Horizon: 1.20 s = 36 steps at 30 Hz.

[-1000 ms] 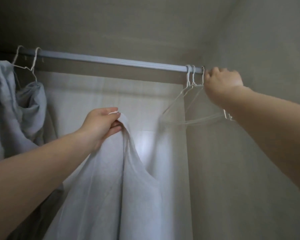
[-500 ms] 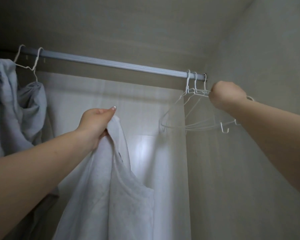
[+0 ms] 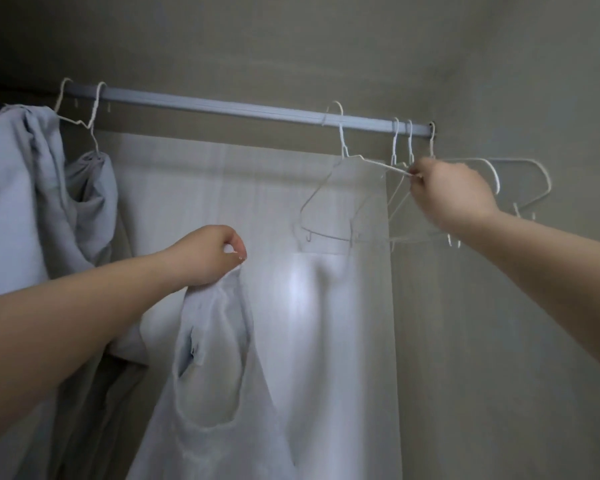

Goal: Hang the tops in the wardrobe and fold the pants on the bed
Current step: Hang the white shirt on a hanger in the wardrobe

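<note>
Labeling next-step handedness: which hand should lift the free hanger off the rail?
Right. The right hand already pinches the hanger, pulled apart from the others; the left hand is busy holding the top.

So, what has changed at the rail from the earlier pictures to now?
The right hand has come down from the rail and now pinches the shoulder of one white wire hanger. That hanger's hook has slid left along the rail, away from the other empty hangers. The left hand still holds the pale sleeveless top by its strap, and the grey garment still hangs at the left.
</note>
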Each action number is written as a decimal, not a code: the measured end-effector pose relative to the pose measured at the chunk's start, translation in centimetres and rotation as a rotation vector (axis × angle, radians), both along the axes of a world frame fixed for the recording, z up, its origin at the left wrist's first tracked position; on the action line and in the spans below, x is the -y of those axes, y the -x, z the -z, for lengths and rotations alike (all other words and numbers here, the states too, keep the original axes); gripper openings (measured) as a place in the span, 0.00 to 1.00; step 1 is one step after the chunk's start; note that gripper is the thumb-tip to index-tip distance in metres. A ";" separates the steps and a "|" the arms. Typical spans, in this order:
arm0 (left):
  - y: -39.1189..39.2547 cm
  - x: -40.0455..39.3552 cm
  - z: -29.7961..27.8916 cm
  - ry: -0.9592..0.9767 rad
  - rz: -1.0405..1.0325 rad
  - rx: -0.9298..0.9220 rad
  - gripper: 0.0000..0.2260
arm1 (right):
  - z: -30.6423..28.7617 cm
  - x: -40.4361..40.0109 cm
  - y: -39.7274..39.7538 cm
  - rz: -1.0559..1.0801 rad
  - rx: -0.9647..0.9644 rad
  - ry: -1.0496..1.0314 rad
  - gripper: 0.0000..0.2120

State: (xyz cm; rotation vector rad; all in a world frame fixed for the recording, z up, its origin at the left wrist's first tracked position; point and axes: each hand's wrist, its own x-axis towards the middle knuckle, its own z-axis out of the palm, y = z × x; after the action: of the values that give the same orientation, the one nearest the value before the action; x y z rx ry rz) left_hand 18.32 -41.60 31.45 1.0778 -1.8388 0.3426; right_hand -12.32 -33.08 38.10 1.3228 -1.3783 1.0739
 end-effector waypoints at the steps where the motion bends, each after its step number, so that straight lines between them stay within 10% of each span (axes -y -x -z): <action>1: -0.2 0.2 0.0 0.009 -0.031 0.107 0.02 | 1.0 0.0 -0.4 -0.034 -0.021 -0.017 0.14; 10: -5.0 2.4 2.9 -0.204 -0.536 0.881 0.10 | 10.7 1.6 -4.4 -0.382 -0.034 -0.323 0.20; 18: -7.2 2.4 7.7 -0.301 -0.813 1.061 0.12 | 14.3 0.9 -6.6 -0.582 0.012 -0.397 0.17; 36: -10.6 2.7 13.4 -0.639 -0.632 0.387 0.13 | 17.7 -1.0 -8.4 -0.788 0.100 -0.493 0.15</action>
State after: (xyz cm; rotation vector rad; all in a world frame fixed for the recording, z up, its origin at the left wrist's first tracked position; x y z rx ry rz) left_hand 28.90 -44.29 18.09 2.1738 -1.9513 0.3490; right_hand -3.91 -32.04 20.37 2.3200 -1.2526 1.3561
